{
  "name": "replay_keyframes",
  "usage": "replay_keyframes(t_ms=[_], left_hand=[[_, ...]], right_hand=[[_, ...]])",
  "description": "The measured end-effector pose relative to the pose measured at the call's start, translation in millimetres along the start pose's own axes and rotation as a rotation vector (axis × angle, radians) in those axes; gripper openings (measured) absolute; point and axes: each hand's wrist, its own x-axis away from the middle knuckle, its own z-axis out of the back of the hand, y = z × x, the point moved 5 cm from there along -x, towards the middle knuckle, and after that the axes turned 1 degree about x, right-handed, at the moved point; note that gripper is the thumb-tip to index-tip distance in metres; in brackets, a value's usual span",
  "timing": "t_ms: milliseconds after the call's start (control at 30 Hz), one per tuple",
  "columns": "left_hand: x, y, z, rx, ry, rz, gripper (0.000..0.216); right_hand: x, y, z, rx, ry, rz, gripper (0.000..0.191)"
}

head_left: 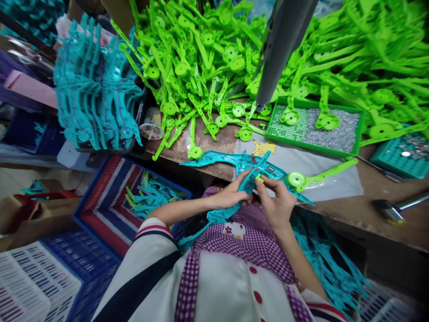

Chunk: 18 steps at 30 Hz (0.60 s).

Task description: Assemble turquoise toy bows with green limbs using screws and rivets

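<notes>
My left hand (233,194) is closed around a long teal plastic part (223,215), which slants across my lap up to the bench edge. Close beside it, my right hand (277,201) pinches a small lime-green piece (259,178) against the upper end of that part. Just beyond my hands a second teal plastic part (221,157), shaped like a bow, lies on the bench with its inner side up. A lime-green arm with a round disc (296,180) rests at its right end, and another green arm (195,152) touches its left side.
Heaped green arms (208,53) cover the back of the bench. A grey power driver (281,49) hangs over them. A green tray (311,144) holds small metal pieces. A hammer (390,210) lies right; stacked teal parts (97,89) stand left, above a blue crate (97,205).
</notes>
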Motion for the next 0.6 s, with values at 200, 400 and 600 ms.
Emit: replay_keyframes(t_ms=[200,400,600], left_hand=[[1.6,7.2,2.6,-0.169,0.082,-0.089,0.091],[2.6,22.5,8.6,-0.296,0.110,-0.209,0.085],[0.1,52.0,12.1,-0.326,0.125,-0.225,0.086]], right_hand=[[1.7,-1.2,-5.4,-0.034,0.017,-0.095,0.028],[-8.7,-15.8,-8.0,-0.038,-0.017,-0.072,0.026],[-30.8,-29.8,-14.2,-0.094,-0.026,-0.013,0.025]])
